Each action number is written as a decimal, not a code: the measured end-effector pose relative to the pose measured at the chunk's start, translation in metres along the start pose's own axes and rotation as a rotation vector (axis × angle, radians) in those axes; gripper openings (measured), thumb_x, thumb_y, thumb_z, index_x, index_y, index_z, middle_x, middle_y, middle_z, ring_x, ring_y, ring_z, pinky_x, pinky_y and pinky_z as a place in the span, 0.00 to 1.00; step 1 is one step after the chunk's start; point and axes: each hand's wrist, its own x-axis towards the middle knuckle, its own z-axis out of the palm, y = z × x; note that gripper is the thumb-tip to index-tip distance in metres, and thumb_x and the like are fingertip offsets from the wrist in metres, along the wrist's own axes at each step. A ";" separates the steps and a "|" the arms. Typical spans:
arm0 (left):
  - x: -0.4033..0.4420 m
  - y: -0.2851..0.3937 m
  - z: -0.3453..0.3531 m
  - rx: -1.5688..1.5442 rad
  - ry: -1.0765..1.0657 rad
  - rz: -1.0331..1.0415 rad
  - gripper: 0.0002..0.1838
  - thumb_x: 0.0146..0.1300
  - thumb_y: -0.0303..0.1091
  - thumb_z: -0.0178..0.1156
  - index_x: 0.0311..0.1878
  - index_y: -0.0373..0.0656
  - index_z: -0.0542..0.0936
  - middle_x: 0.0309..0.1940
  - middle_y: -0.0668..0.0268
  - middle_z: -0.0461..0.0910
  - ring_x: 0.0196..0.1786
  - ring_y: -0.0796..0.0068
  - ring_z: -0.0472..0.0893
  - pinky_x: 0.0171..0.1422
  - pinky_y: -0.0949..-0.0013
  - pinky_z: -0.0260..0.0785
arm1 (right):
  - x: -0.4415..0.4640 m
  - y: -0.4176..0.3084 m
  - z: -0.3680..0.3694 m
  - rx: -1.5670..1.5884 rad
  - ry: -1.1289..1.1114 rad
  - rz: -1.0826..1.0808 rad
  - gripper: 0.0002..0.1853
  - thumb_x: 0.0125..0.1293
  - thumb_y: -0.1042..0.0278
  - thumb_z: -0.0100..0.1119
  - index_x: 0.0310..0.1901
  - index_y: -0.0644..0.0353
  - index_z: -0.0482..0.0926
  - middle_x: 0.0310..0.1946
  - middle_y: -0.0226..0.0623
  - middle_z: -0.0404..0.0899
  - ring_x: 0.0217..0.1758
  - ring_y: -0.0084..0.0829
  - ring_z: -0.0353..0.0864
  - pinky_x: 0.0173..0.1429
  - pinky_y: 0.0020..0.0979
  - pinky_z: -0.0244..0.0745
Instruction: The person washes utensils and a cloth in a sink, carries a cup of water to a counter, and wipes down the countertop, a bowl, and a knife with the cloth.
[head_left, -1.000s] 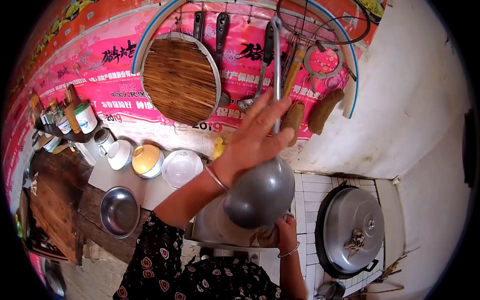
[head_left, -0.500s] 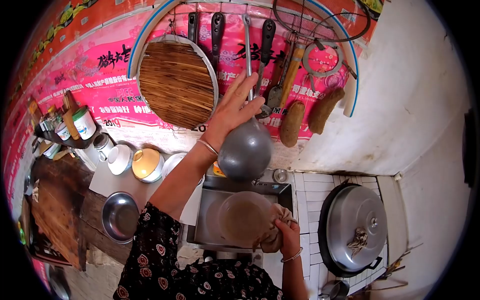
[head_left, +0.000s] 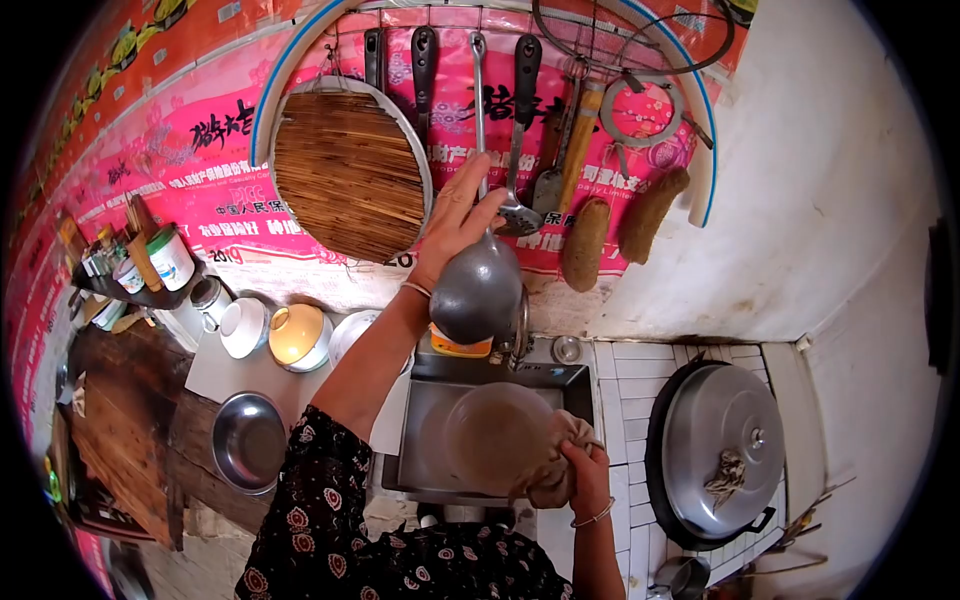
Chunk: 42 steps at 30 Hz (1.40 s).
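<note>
A large metal ladle [head_left: 477,295] hangs upright against the wall, its long handle reaching up to the wire rack. My left hand [head_left: 455,228] is at the lower handle just above the bowl, fingers around it. Lower down, my right hand [head_left: 587,474] is closed on a crumpled brownish cloth [head_left: 550,476] at the right side of the sink [head_left: 398,466]. A translucent round basin [head_left: 498,432] with murky water sits in the sink beside the cloth. Right of the ladle hangs a slotted skimmer [head_left: 519,215].
A round slatted lid [head_left: 350,170], turners and two loofah-like pieces [head_left: 586,246] hang on the wall. Bowls [head_left: 298,335] and a metal basin [head_left: 249,442] stand left. A lidded wok [head_left: 722,445] sits on the tiled stove at right. A tap [head_left: 521,335] rises behind the sink.
The ladle's bowl has swung slightly left and back toward the wall, my left hand moving with it. My right hand keeps the cloth by the basin. The view has shifted slightly.
</note>
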 end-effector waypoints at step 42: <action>-0.318 0.234 0.058 -0.766 -1.271 -1.336 0.11 0.60 0.34 0.54 0.25 0.38 0.72 0.19 0.70 0.68 0.24 0.84 0.64 0.28 0.76 0.58 | 0.007 -0.052 -0.431 -1.650 1.252 -0.360 0.20 0.47 0.61 0.58 0.44 0.56 0.76 0.41 0.42 0.76 0.50 0.43 0.71 0.55 0.43 0.62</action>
